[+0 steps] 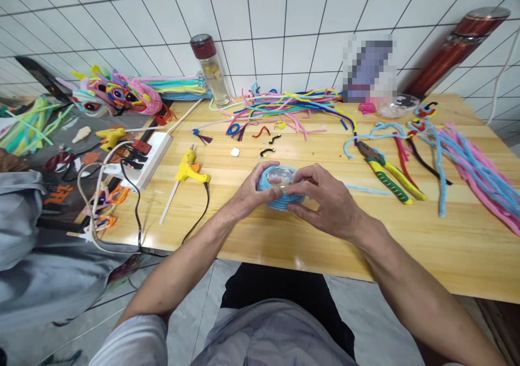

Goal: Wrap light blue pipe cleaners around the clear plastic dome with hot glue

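1. The bench [260, 241] is surfaced in pale wood grain.
2. Along its rear, multicoloured fuzzy stems [284, 106] are heaped; a clear bottle [217, 84] is stood near their left end.
3. Left: a white power strip [153, 160] is laid, with a yellow glue gun [187, 169] placed nearby.
4. Right: pliers [388, 181] are laid; farther right, blue and pink stems [473, 160] are bunched.
5. Mid-bench, a white scrap [234, 152] is seen.

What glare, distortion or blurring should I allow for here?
Head view: a bright glint on the round blue piece; pale reflections on the table; clear bottle and red flask leaning outward, probably lens stretch; a pixelated patch hiding detail by the wall.
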Available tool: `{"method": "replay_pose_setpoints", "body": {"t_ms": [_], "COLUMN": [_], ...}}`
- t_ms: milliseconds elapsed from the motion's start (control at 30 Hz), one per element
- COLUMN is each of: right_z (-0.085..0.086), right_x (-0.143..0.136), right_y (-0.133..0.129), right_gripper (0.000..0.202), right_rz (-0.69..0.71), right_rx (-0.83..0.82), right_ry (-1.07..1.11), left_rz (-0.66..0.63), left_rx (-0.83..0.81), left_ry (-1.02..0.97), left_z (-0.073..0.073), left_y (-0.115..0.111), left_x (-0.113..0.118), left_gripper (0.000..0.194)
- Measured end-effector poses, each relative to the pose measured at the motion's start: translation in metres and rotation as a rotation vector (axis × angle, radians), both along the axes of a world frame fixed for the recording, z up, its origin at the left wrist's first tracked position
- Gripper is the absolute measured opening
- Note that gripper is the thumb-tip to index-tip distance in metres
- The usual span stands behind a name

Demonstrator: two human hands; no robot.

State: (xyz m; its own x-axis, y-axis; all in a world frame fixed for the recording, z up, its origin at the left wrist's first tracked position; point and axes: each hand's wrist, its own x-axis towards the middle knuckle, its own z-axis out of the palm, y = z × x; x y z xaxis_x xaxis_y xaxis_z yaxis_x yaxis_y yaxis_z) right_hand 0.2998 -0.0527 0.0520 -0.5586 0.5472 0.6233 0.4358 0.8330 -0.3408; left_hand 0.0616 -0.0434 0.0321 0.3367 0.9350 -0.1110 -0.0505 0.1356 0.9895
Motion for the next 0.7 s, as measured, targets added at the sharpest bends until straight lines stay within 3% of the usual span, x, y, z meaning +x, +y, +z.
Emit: {"method": "replay_pose_setpoints", "body": {"t_ms": [100,333,700], "right_z": [0.001,0.007,0.011], "right_x": [0.002,0.003,0.001], "right_y": [0.0,0.0,0.0], "right_gripper": [0.03,0.021,0.022], "right_rz": [-0.009,0.038,0.076], "right_rx": [0.003,-0.048,-0.103], "right_ry": [-0.007,0.06,0.152], "left_rz": [-0.009,-0.027,-0.098], "left_rx": [-0.019,-0.101,-0.095], "left_ry": [-0.054,-0.125,-0.09], "left_z": [-0.004,0.003,0.008], "left_y": [0.001,0.001,0.0], "left_x": [-0.001,-0.002,-0.005], "left_gripper": [0.081,0.081,0.077]}}
